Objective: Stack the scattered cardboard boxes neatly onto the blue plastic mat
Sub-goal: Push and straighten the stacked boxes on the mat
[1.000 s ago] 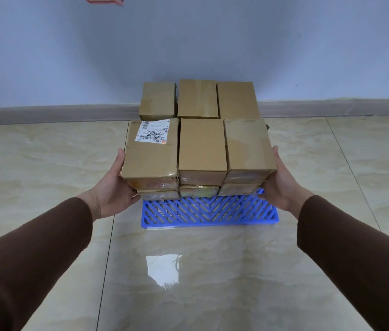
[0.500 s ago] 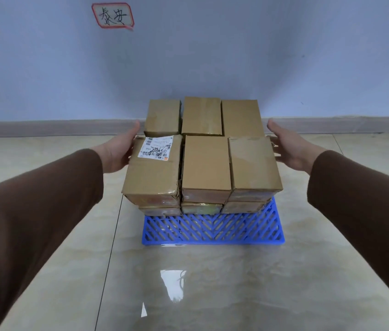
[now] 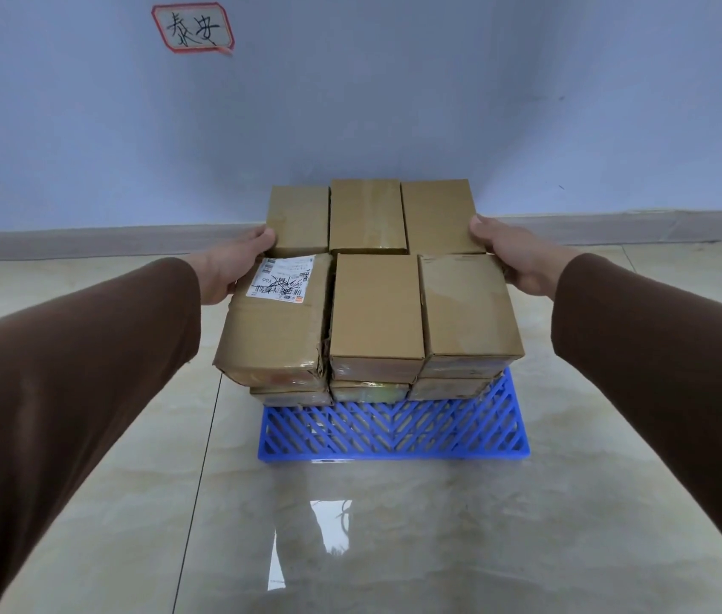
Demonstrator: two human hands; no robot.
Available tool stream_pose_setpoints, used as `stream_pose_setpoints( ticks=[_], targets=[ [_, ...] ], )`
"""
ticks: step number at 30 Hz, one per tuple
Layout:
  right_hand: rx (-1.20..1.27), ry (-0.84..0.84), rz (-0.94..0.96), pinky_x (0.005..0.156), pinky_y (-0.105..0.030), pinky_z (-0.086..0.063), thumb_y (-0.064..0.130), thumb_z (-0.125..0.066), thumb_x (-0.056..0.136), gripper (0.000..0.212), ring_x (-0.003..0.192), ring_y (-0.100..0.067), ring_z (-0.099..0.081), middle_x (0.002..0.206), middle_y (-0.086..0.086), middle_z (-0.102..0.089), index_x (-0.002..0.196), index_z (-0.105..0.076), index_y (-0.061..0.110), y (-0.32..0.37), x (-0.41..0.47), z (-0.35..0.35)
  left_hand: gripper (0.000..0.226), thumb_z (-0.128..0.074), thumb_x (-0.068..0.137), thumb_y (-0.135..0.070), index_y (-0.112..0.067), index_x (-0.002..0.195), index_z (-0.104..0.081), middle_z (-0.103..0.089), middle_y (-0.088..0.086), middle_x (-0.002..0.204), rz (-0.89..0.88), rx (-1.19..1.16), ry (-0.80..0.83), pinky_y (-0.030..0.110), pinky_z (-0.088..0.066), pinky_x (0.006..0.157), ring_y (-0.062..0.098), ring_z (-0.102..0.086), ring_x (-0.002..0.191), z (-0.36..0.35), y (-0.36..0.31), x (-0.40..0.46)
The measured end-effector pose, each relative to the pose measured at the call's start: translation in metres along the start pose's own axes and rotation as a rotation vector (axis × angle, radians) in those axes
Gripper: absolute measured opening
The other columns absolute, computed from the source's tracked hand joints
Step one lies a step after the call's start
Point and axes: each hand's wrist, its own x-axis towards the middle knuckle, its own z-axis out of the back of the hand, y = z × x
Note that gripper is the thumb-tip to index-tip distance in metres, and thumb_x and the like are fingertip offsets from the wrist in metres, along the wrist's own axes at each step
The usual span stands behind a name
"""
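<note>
Several brown cardboard boxes stand stacked in two layers on a blue plastic mat (image 3: 394, 429) on the floor. The front left box (image 3: 277, 327) carries a white shipping label; the front middle box (image 3: 374, 303) and front right box (image 3: 465, 303) are plain. Three more boxes form the back row, among them the back left box (image 3: 299, 219) and back right box (image 3: 436, 214). My left hand (image 3: 235, 265) presses flat against the left side of the stack by the back left box. On the opposite side, my right hand (image 3: 512, 254) presses against the back right box.
The stack sits close to a pale blue wall with a grey skirting board (image 3: 84, 243). A red-bordered paper sign (image 3: 193, 26) hangs on the wall. Glossy beige floor tiles (image 3: 350, 525) spread all around the mat.
Both hands have moved from the front row's sides back to the rear row and now touch the back boxes. The view has tilted up and drawn closer.
</note>
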Motion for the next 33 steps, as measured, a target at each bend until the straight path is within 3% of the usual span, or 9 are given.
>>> stream_pose_setpoints(
  ticks=[6, 10, 14, 18, 22, 25, 27, 30, 33],
  targets=[
    [-0.025, 0.025, -0.017, 0.113, -0.044, -0.040, 0.058, -0.045, 0.099, 0.029, 0.118, -0.014, -0.062, 0.133, 0.007, -0.065, 0.117, -0.062, 0.044, 0.001, -0.002, -0.001, 0.044, -0.046, 0.101, -0.053, -0.028, 0.136, -0.052, -0.072, -0.002, 0.107, -0.006, -0.028, 0.000, 0.036, -0.052, 0.086, 0.021, -0.068, 0.097, -0.005, 0.001, -0.001],
    [-0.084, -0.052, -0.027, 0.111, -0.041, -0.035, 0.063, -0.042, 0.096, 0.050, 0.118, -0.015, -0.052, 0.145, 0.010, -0.053, 0.139, -0.051, 0.037, 0.003, -0.010, 0.001, 0.074, -0.053, 0.096, -0.058, -0.037, 0.158, -0.018, -0.056, -0.004, 0.138, -0.019, -0.036, -0.076, 0.042, -0.044, 0.110, 0.021, -0.059, 0.123, -0.002, 0.003, -0.003],
    [-0.101, -0.227, 0.085, 0.119, -0.038, -0.021, 0.060, -0.050, 0.095, 0.074, 0.148, -0.013, -0.030, 0.163, 0.010, -0.029, 0.158, -0.029, 0.027, 0.005, -0.041, 0.002, 0.091, -0.051, 0.091, -0.067, -0.032, 0.161, -0.003, -0.028, 0.001, 0.164, -0.066, -0.021, -0.134, 0.041, -0.022, 0.120, 0.023, -0.032, 0.148, 0.001, 0.011, -0.026],
    [-0.193, -0.378, 0.472, 0.115, -0.036, -0.036, 0.054, -0.054, 0.095, 0.056, 0.137, -0.004, -0.045, 0.148, 0.011, -0.052, 0.145, -0.051, 0.030, 0.009, -0.118, -0.020, 0.080, -0.057, 0.084, -0.065, -0.037, 0.155, -0.030, -0.030, -0.014, 0.162, -0.363, 0.018, -0.315, 0.028, -0.023, 0.111, 0.007, -0.029, 0.147, -0.002, 0.010, -0.091],
    [0.056, -0.070, 0.540, 0.096, -0.033, -0.053, 0.044, -0.063, 0.094, 0.038, 0.110, -0.013, -0.066, 0.115, -0.001, -0.073, 0.121, -0.067, 0.018, -0.019, -0.200, -0.078, 0.024, -0.057, 0.097, -0.047, -0.032, 0.114, -0.067, -0.069, -0.012, 0.119, -0.683, -0.049, -0.228, 0.020, -0.046, 0.098, 0.004, -0.061, 0.113, -0.027, 0.028, -0.182],
    [0.341, 0.166, 0.119, 0.092, -0.033, -0.054, 0.059, -0.073, 0.077, 0.058, 0.104, -0.015, -0.070, 0.113, -0.006, -0.074, 0.114, -0.068, 0.014, -0.061, -0.228, -0.128, 0.035, -0.054, 0.100, -0.045, -0.015, 0.097, -0.071, -0.074, 0.010, 0.107, -0.426, -0.129, 0.048, 0.033, -0.054, 0.095, 0.023, -0.069, 0.103, -0.056, 0.076, -0.217],
    [0.466, 0.235, -0.146, 0.093, -0.034, -0.055, 0.064, -0.071, 0.067, 0.075, 0.110, -0.014, -0.069, 0.124, -0.004, -0.070, 0.123, -0.063, 0.015, -0.085, -0.228, -0.159, 0.047, -0.055, 0.093, -0.050, -0.007, 0.105, -0.069, -0.073, 0.016, 0.115, -0.111, -0.231, 0.163, 0.039, -0.052, 0.100, 0.028, -0.069, 0.109, -0.075, 0.108, -0.220],
    [0.567, 0.287, -0.260, 0.105, -0.035, -0.049, 0.071, -0.065, 0.072, 0.098, 0.127, -0.012, -0.057, 0.148, -0.001, -0.051, 0.151, -0.037, 0.021, -0.106, -0.210, -0.196, 0.074, -0.060, 0.079, -0.060, -0.007, 0.131, -0.059, -0.065, 0.015, 0.132, 0.214, -0.428, 0.234, 0.039, -0.046, 0.110, 0.023, -0.064, 0.122, -0.089, 0.137, -0.201],
    [0.626, 0.274, -0.239, 0.114, -0.038, -0.039, 0.085, -0.061, 0.066, 0.119, 0.139, -0.015, -0.044, 0.164, -0.002, -0.027, 0.160, -0.017, 0.027, -0.104, -0.186, -0.217, 0.091, -0.057, 0.073, -0.070, -0.015, 0.146, -0.046, -0.055, 0.006, 0.144, 0.233, -0.511, 0.226, 0.034, -0.042, 0.113, 0.015, -0.057, 0.129, -0.090, 0.139, -0.174]
  ],
)
